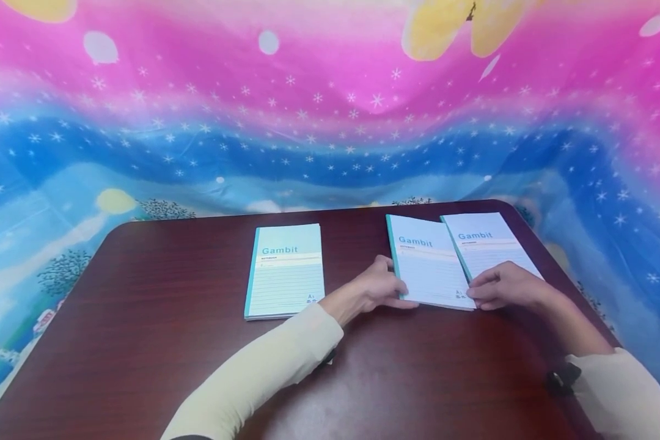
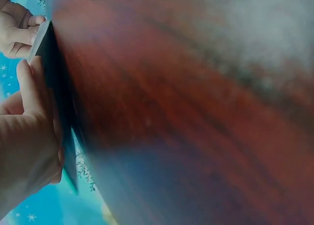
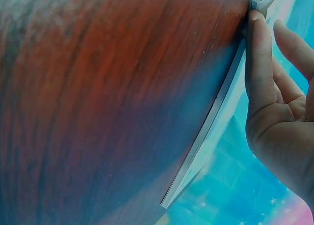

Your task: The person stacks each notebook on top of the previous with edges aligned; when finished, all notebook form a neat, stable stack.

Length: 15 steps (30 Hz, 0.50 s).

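A Gambit notebook with a pale cover and teal spine lies tilted between two hands at the right of the table. My left hand grips it by the spine side near the lower left corner, and the left wrist view shows those fingers along the notebook's edge. At the lower right corner, my right hand pinches it; the right wrist view has the page ends fanned slightly above a fingertip. A second Gambit notebook lies just to the right, partly covered by the first one and the right hand.
Another notebook, apparently atop at least one more, lies left of the left hand on the dark red-brown table. Behind the table hangs a pink and blue patterned cloth. The table's far edge runs close behind the notebooks.
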Motion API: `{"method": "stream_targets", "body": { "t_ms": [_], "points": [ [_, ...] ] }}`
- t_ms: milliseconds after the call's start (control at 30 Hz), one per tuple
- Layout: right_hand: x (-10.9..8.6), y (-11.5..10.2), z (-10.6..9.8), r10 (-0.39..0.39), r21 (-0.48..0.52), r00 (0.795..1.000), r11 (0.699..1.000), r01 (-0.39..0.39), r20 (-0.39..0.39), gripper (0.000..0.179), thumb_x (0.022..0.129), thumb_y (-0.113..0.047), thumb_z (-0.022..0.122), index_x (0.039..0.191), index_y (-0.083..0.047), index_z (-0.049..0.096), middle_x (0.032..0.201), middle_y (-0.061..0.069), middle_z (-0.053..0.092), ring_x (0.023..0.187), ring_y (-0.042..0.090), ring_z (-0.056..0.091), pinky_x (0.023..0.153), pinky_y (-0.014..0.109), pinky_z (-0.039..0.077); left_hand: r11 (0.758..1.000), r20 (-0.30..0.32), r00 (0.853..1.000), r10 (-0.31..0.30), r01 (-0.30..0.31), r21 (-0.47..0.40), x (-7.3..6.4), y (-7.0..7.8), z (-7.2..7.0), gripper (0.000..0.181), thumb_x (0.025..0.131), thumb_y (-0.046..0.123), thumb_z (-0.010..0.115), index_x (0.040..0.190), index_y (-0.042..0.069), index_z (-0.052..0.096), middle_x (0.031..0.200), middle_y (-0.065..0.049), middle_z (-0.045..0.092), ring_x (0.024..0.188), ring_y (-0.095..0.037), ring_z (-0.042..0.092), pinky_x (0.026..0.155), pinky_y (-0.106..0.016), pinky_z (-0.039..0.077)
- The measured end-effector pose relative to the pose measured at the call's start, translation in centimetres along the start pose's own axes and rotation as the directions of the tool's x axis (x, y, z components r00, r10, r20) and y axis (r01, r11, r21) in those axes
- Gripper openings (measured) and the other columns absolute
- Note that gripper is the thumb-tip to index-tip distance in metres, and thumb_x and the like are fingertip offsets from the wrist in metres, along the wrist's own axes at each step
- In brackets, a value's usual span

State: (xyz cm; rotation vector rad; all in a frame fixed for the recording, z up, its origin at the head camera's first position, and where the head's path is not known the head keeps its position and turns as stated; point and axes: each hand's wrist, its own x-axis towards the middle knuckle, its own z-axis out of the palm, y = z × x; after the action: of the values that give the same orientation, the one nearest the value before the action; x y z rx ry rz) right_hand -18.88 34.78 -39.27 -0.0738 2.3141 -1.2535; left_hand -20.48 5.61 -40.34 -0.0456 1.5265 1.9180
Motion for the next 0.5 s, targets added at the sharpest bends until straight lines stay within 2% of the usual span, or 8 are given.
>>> {"method": "stream_targets", "body": {
  "t_ms": [100, 300, 500],
  "points": [
    [0.04, -0.18, 0.16, -0.009, 0.008, 1.000, 1.000, 0.009, -0.004, 0.042, 0.093, -0.009, 0.073, 0.119, 0.021, 0.061, 0.095, 0.017, 0.072, 0.081, 0.020, 0.070, 0.074, 0.032, 0.062, 1.000, -0.005, 1.000, 0.018, -0.018, 0.004, -0.14, -0.02, -0.10, 0.057, 0.088, -0.021, 0.053, 0.132, 0.008, 0.030, 0.106, -0.022, 0.061, 0.091, -0.034, 0.071, 0.071, -0.045, 0.063],
    [0.10, -0.38, 0.17, -0.084, 0.002, 0.996, 0.996, 0.084, -0.007, 0.046, 0.094, -0.010, 0.072, 0.124, 0.021, 0.057, 0.109, 0.023, 0.071, 0.090, 0.023, 0.071, 0.078, 0.034, 0.061, 0.998, 0.012, 0.998, 0.060, -0.060, 0.024, -0.45, 0.16, -0.53, 0.056, 0.088, -0.023, 0.052, 0.128, 0.011, 0.030, 0.109, -0.016, 0.063, 0.091, -0.032, 0.071, 0.070, -0.048, 0.062],
    [0.14, -0.54, 0.26, -0.082, 0.037, 0.997, 0.996, 0.082, -0.009, 0.046, 0.095, -0.007, 0.071, 0.125, 0.022, 0.053, 0.109, 0.024, 0.070, 0.090, 0.025, 0.072, 0.078, 0.036, 0.062, 0.998, 0.026, 0.998, 0.061, -0.062, 0.009, -0.53, 0.33, -0.72, 0.057, 0.087, -0.023, 0.051, 0.129, 0.010, 0.030, 0.108, -0.018, 0.064, 0.091, -0.032, 0.071, 0.071, -0.049, 0.062]
  ]
}}
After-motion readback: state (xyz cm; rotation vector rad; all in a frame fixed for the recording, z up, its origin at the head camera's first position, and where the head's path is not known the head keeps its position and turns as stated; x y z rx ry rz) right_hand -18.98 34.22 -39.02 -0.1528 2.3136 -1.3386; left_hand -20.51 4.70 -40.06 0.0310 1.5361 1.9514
